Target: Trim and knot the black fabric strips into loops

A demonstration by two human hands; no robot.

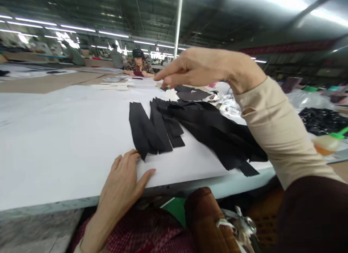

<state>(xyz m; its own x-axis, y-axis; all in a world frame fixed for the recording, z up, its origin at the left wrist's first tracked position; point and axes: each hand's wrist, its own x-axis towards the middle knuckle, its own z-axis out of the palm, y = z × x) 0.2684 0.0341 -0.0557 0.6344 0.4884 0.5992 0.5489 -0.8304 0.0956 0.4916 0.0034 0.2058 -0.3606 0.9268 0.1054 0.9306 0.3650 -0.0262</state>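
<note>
My left hand (122,178) rests palm down at the table's near edge, its fingers spread and the thumb out. Its fingertips touch the lower end of a black fabric strip (143,126). Beside that strip lie more black pieces (160,131), side by side and partly overlapping. To their right a larger heap of long black fabric strips (214,126) is fanned toward the near edge. My right hand (201,66) is raised above the far end of the fabric, fingers stretched to the left, slightly blurred, with nothing visible in it.
The fabric lies on a wide white tabletop (67,137). White scraps (230,104) and dark pieces (193,95) sit behind the heap. A bag of shiny black items (323,120) and a green-capped bottle (327,142) are at right. A co-worker (139,64) sits across the table.
</note>
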